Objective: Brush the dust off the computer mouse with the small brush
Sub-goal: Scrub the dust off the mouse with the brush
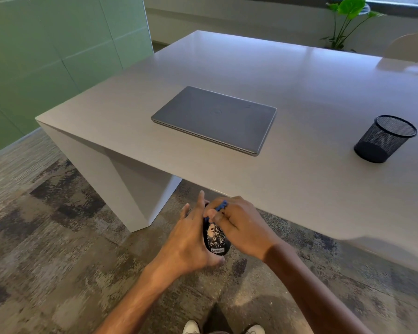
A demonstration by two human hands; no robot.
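Mouse is off the table, held over the carpet — white dust speckled across its back. My left hand grips it. My right hand pinches the blue brush at its front — laptop closed.

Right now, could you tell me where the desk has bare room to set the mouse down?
The desk is bare between the laptop and mesh cup, and along the near edge. Nowhere is crowded.

The right hand hides most of the small brush; its bristles cannot be seen. The left hand covers the mouse's near side.
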